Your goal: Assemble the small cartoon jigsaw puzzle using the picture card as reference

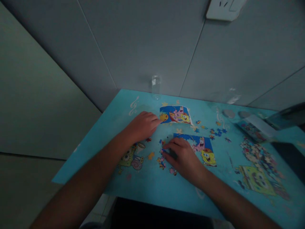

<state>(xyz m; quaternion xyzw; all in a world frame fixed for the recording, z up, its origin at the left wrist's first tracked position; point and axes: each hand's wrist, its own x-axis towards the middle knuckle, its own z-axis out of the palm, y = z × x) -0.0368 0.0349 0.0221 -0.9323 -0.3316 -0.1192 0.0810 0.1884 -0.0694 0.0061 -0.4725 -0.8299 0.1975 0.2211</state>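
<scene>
My left hand (148, 125) lies over the blue table (95, 140), fingers stretched out. Its fingertips reach the lower left corner of a reference picture (175, 115) with cartoon figures on blue. My right hand (184, 154) is closed in a pinch on a small jigsaw piece (163, 150), partly hidden by the fingers. Beneath and behind this hand lies a partly joined jigsaw puzzle (208, 152), its left part covered by the hand. Several loose pieces (161, 163) lie just below my right fingertips.
Blue loose pieces (218, 132) are scattered right of the picture. Farther right lie a large heap of pieces (259, 156), a clear box (257, 127) and a dark flat object (289, 159). A clear glass (156, 87) stands at the wall, below a socket (225, 9).
</scene>
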